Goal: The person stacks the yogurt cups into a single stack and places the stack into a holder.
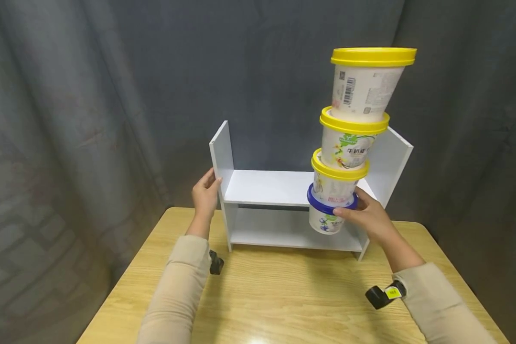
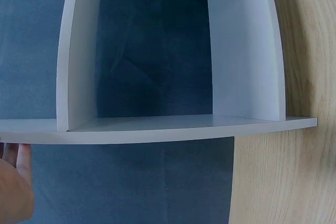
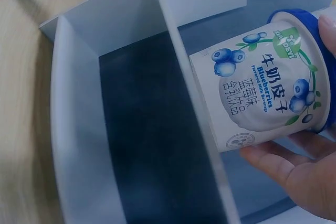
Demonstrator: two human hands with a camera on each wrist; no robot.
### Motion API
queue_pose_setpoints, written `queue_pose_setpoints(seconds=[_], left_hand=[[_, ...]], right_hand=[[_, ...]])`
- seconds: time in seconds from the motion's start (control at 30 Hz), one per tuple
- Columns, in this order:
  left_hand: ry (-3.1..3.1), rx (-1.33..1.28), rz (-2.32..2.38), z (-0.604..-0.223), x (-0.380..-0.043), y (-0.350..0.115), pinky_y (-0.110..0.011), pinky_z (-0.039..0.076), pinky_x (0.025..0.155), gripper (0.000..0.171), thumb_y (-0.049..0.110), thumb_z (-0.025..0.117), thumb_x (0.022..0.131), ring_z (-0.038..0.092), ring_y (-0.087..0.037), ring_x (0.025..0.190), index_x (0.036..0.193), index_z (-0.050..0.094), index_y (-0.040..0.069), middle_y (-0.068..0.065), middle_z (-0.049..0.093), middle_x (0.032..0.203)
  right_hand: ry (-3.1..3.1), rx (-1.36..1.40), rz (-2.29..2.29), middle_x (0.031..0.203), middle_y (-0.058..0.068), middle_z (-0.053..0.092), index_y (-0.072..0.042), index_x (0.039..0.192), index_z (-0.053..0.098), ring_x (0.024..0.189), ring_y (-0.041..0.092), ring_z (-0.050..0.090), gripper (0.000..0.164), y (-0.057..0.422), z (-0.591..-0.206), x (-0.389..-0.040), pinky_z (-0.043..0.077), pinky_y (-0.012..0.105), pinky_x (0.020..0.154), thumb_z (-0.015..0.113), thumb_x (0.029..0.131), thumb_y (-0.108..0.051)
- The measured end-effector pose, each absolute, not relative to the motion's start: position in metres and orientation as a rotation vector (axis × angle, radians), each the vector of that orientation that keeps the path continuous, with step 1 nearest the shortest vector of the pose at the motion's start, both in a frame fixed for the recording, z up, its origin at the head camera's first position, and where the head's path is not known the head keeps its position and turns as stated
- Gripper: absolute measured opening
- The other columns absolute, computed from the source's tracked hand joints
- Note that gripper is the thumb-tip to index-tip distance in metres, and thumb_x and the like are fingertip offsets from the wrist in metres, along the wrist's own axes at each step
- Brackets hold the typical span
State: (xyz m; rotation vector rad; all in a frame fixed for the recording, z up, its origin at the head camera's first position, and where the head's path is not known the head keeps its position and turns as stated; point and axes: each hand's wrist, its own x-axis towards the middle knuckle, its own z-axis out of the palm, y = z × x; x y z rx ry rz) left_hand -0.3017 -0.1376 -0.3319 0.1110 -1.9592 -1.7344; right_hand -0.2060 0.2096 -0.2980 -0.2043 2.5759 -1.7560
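My right hand (image 1: 371,215) grips a white tub with a blue lid (image 1: 324,222), the lowest in a leaning stack. Its label in the right wrist view shows blueberries. Three yellow-lidded tubs rise above it: a small one (image 1: 335,188), a larger one (image 1: 346,148) and the largest on top (image 1: 365,93). The stack is in front of the right part of a white two-tier shelf (image 1: 268,186); whether its base touches the shelf, I cannot tell. My left hand (image 1: 205,196) rests against the outer side of the shelf's left panel (image 1: 221,148), fingers fairly straight.
The shelf stands toward the back of a light wooden table (image 1: 262,296). Its right panel (image 1: 391,162) rises behind the stack. Grey curtains (image 1: 241,71) hang behind and at both sides. A black wrist camera (image 1: 380,296) sits at the right cuff, another (image 1: 216,263) at the left.
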Motion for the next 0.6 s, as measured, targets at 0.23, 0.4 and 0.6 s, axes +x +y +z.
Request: queue_pose_setpoints(seconds=[0.23,0.4,0.6], left_hand=[[-1.974,0.124,-1.731,-0.34,-0.296,-0.134,-0.026,0.044,0.083,0.037,0.014,0.06,0.081,0.052,-0.016,0.102,0.117,0.055,0.011,-0.007,0.055,0.114],[-1.988,0.13,-1.734,-0.341,-0.297,-0.134,-0.028,0.043,0.084,0.038,0.013,0.061,0.081,0.051,-0.016,0.103,0.118,0.054,0.012,-0.007,0.055,0.115],[-1.994,0.121,-1.732,-0.344,-0.298,-0.134,-0.029,0.043,0.084,0.037,0.013,0.06,0.081,0.051,-0.018,0.104,0.118,0.054,0.011,-0.008,0.054,0.115]], right_hand=[[2.541,-0.218,-1.783,0.133,0.023,0.029,-0.011,0.139,0.01,0.118,0.039,0.03,0.088,0.205,-0.292,-0.217,0.03,0.053,0.092,0.066,0.075,-0.032],[2.53,-0.19,-1.807,0.134,0.02,0.028,-0.013,0.139,0.011,0.118,0.038,0.03,0.091,0.199,-0.291,-0.233,0.032,0.052,0.091,0.068,0.072,-0.036],[2.57,-0.13,-1.782,0.134,0.02,0.028,-0.012,0.139,0.01,0.119,0.038,0.029,0.098,0.194,-0.298,-0.25,0.032,0.05,0.091,0.069,0.068,-0.041]])
